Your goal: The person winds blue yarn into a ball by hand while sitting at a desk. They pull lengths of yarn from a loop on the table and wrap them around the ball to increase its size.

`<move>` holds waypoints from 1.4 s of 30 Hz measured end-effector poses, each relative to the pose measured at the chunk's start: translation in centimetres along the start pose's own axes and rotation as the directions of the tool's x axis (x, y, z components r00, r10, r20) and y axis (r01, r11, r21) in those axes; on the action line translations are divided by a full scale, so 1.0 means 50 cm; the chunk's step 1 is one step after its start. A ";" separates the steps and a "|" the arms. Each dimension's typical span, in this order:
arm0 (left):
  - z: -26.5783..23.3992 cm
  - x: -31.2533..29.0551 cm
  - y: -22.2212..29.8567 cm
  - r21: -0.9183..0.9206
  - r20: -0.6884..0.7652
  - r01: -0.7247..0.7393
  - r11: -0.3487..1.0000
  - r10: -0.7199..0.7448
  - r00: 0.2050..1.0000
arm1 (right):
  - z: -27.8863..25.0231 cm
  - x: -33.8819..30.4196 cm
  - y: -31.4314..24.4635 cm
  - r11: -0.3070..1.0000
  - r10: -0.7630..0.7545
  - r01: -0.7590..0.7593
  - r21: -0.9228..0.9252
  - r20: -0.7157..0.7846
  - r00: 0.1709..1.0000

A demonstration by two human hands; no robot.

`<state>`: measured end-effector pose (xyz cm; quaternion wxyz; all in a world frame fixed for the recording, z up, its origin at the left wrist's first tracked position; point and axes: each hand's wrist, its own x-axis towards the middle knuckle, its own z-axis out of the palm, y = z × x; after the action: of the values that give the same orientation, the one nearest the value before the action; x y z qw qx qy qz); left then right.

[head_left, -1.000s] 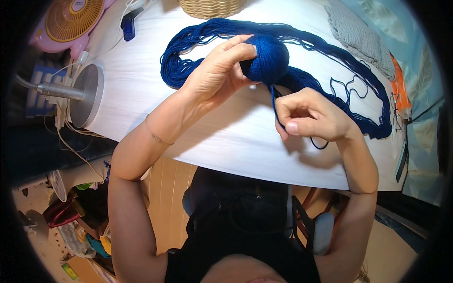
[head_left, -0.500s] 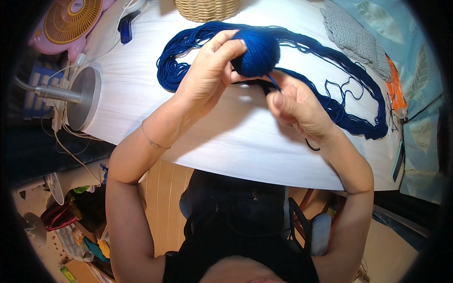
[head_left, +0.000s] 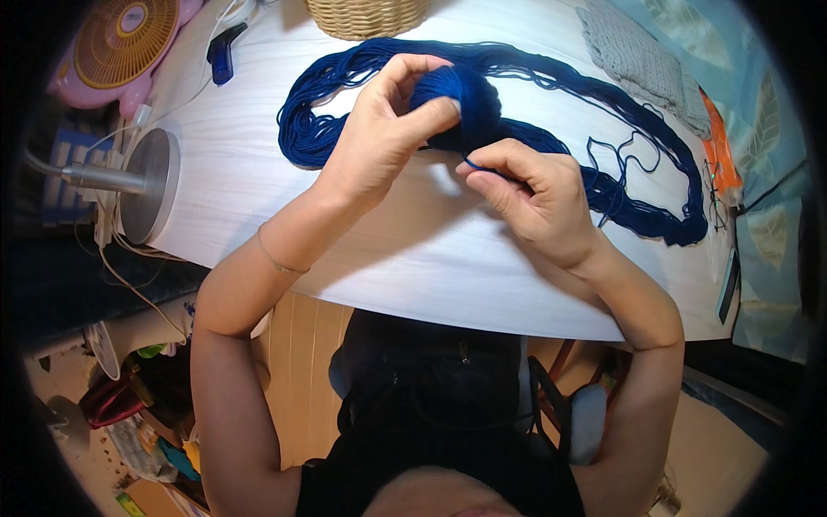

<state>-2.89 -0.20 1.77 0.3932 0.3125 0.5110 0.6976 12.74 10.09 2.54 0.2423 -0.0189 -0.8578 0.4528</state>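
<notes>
My left hand (head_left: 392,116) grips a round ball of blue yarn (head_left: 469,99), thumb on its near side and fingers round the far side. Just right of the ball, my right hand (head_left: 538,189) pinches a strand of the same yarn between thumb and fingertips, and the strand runs up to the ball. Behind both hands a long loop of blue yarn, a skein (head_left: 310,116), lies spread over the white table. Some loose strands curl inside its right end. The ball and my hands cover part of the skein's near side.
A wicker basket (head_left: 369,19) stands at the far edge of view. To the left are a pink fan (head_left: 129,43), a dark blue handled object (head_left: 222,59) and a round grey lamp base (head_left: 159,185). Grey knitted fabric (head_left: 637,60) and an orange packet (head_left: 722,155) lie far right.
My right hand has closed into a pinch on the strand and shifted slightly left, below the ball. The ball has turned in my left hand, its thumb now further across the front.
</notes>
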 end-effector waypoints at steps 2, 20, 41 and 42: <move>0.008 -0.008 0.001 0.144 0.063 -0.098 0.985 0.090 0.994 | -0.011 0.004 -0.002 0.999 -0.003 0.004 -0.054 0.019 1.000; 0.019 -0.018 0.014 0.280 0.229 -0.056 0.958 -0.010 0.973 | -0.041 0.020 0.013 0.897 -0.376 0.341 -0.282 -0.078 0.923; 0.047 -0.039 0.004 0.257 0.327 -0.472 0.844 0.383 0.864 | -0.047 0.023 0.036 0.984 -0.133 0.156 0.082 -0.235 0.963; 0.044 -0.035 0.004 0.258 0.328 -0.481 0.838 0.392 0.860 | -0.046 0.026 0.036 0.979 -0.090 0.130 0.157 -0.241 0.966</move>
<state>-0.22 -0.73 2.53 0.2281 0.5723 0.4786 0.6256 12.27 13.24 2.72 0.3667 -0.0030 -0.7810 0.5055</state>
